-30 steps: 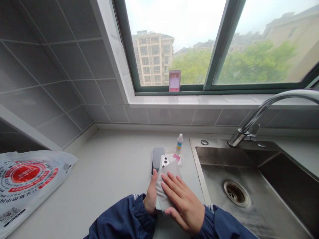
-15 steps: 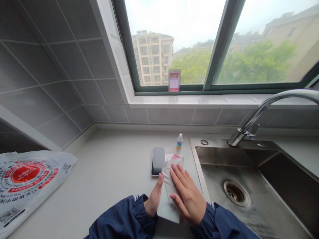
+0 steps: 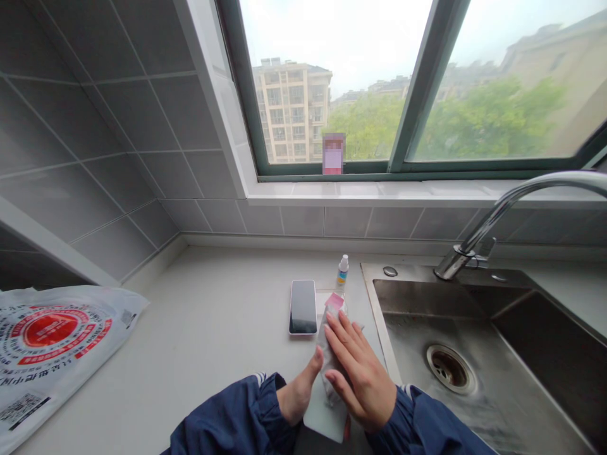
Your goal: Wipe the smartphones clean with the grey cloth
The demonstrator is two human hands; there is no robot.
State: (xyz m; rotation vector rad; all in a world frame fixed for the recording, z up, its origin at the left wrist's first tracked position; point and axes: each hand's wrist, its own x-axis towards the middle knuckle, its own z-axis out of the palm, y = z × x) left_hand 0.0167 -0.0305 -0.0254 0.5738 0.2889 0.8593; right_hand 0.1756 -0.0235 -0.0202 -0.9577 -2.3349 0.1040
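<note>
My left hand [image 3: 302, 390] grips a pale, phone-shaped slab [image 3: 325, 422] by its left edge, thumb raised along the side; its other fingers are hidden beneath. Across the slab's upper part lies a wrinkled light-grey cloth [image 3: 325, 341]. My right hand [image 3: 364, 373] presses this cloth down, its fingers close together and pointing forward. A phone with a dark screen [image 3: 302, 308] lies just beyond on the counter. A small white-capped bottle [image 3: 343, 270] stands behind the hands. Partly covered by the cloth is a small pink-and-clear packet [image 3: 334, 301].
A steel sink [image 3: 382, 341] with a curved chrome tap [image 3: 478, 221] is on the right. At the left edge a printed white plastic bag [image 3: 114, 309] lies on the pale counter [image 3: 213, 316]. A window [image 3: 327, 82] rises behind, with a small blurred pink item [image 3: 334, 155] at its sill.
The slab and both hands have come slightly nearer and to the right. The cloth now looks narrower under my right hand, and more of the pink packet shows.
</note>
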